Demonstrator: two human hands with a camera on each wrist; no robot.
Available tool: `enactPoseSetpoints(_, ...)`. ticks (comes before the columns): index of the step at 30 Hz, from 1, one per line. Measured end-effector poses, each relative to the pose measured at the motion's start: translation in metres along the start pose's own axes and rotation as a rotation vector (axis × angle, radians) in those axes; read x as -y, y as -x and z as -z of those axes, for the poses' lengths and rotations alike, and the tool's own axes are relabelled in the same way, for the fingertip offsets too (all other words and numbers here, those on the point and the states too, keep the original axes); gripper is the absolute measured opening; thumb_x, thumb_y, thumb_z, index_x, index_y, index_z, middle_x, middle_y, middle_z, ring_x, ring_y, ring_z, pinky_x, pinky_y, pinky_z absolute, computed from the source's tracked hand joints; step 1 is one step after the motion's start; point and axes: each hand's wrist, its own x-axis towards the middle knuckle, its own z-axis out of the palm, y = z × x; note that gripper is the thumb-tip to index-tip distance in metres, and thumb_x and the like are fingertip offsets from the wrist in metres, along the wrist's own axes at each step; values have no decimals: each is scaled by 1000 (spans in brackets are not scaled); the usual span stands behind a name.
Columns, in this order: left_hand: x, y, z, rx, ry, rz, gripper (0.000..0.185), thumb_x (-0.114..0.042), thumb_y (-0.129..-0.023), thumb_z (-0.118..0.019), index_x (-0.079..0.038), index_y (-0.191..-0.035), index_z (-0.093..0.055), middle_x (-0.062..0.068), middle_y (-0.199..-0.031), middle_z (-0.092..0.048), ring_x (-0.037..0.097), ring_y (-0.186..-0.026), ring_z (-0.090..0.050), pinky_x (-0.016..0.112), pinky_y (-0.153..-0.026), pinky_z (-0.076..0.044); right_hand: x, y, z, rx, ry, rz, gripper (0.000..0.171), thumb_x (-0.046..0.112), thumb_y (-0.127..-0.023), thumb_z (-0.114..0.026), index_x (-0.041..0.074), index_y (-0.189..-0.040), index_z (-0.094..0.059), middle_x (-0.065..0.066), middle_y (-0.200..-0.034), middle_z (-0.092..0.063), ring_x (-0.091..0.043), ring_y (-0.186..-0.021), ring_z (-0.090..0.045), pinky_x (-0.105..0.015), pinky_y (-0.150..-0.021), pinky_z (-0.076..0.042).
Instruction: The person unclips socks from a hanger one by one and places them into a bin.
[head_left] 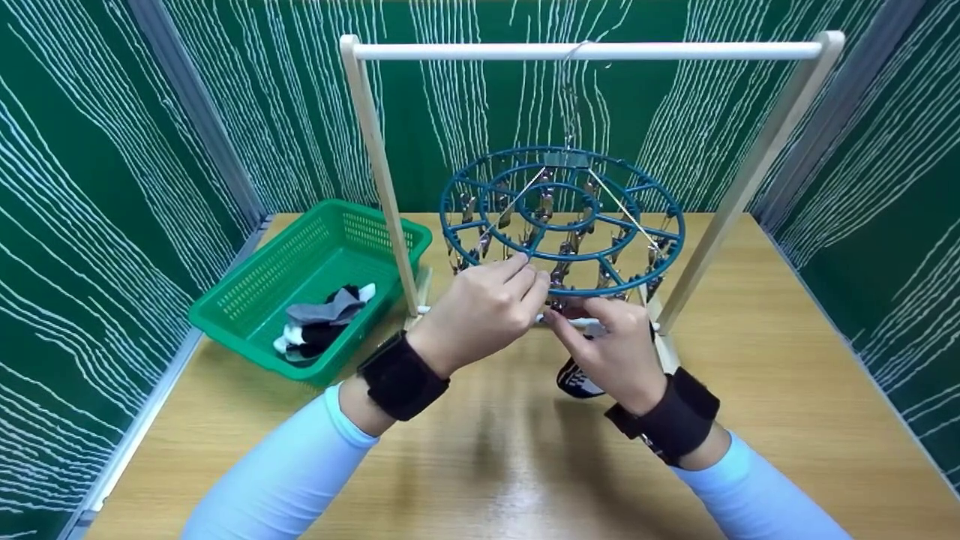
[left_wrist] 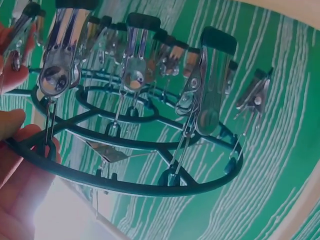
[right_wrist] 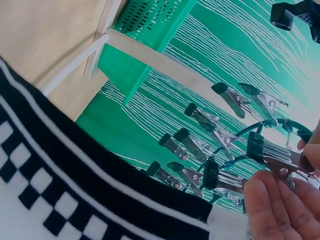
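Note:
A round teal clip hanger point(head_left: 604, 259) hangs by its hook from a white bar, with several metal clips dangling from its rings. My left hand point(head_left: 491, 307) grips the near rim; in the left wrist view its fingers point(left_wrist: 30, 175) wrap the teal ring. My right hand point(head_left: 619, 345), just right of it, pinches a metal clip point(right_wrist: 275, 155) between thumb and fingers. A black-and-white checkered sock point(head_left: 579, 379) hangs below the right hand. Its white end point(right_wrist: 227, 222) meets the fingers in the right wrist view; whether a clip bites it is hidden.
A green basket point(head_left: 240, 341) stands on the table at left, holding grey, black and white socks point(head_left: 326, 319). The wooden stand's posts point(head_left: 382, 165) rise either side of the hanger, and its white top bar point(head_left: 480, 51) runs above. Green patterned walls enclose the table point(head_left: 787, 420).

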Motion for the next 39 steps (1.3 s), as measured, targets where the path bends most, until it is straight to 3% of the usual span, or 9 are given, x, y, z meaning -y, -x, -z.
enactPoseSetpoints(4,0,2,0,-4,-15,1,11,-17,-104,-76,-8,-105,-82,5,-103,-85,18,-102,-82,28,-93,-65,2,1,0,26,-6,-8,10,-1,-88,-86,-2,-95,-80,-13,-91,-84,-26,-77,-82,-35,-76,-68)
enactPoseSetpoints(10,3,6,-3,5,-10,16,9,-13,-103,-76,-7,-106,-82,5,-103,-85,18,-104,-82,27,-94,-64,4,2,2,16,-16,15,16,-3,-85,-88,-2,-99,-80,-13,-93,-84,-26,-80,-81,-14,-85,-61)
enactPoseSetpoints(14,5,9,-5,-18,19,53,6,-8,-101,-78,-6,-104,-82,6,-102,-85,18,-104,-82,28,-94,-65,7,3,5,-19,-32,53,24,-8,-81,-88,-2,-103,-80,-14,-96,-83,-28,-81,-80,-8,-89,-57)
enactPoseSetpoints(21,6,12,-6,-43,45,124,7,-6,-99,-79,-6,-104,-83,5,-102,-85,19,-101,-83,31,-93,-65,15,6,13,-126,-47,68,34,-18,-75,-85,-5,-106,-80,-20,-96,-81,-33,-79,-76,-7,-93,-55)
enactPoseSetpoints(27,11,16,-6,-29,75,148,9,-3,-98,-79,-4,-106,-84,9,-106,-85,21,-103,-83,32,-95,-65,17,9,20,-170,-19,12,23,-15,-78,-85,-4,-98,-81,-19,-93,-80,-28,-81,-72,-7,-90,-53)
enactPoseSetpoints(32,16,22,-7,-29,112,150,13,-1,-98,-78,-2,-109,-83,11,-109,-85,22,-106,-82,33,-97,-64,16,13,23,-184,1,-24,20,-13,-80,-86,-3,-96,-80,-17,-93,-81,-25,-86,-73,-9,-92,-53)
enactPoseSetpoints(39,24,30,-10,-51,125,159,17,1,-97,-78,-1,-113,-83,12,-113,-84,23,-108,-82,34,-97,-65,16,17,26,-165,44,-60,26,-11,-79,-88,-5,-102,-80,-19,-97,-81,-32,-90,-76,-8,-98,-52)
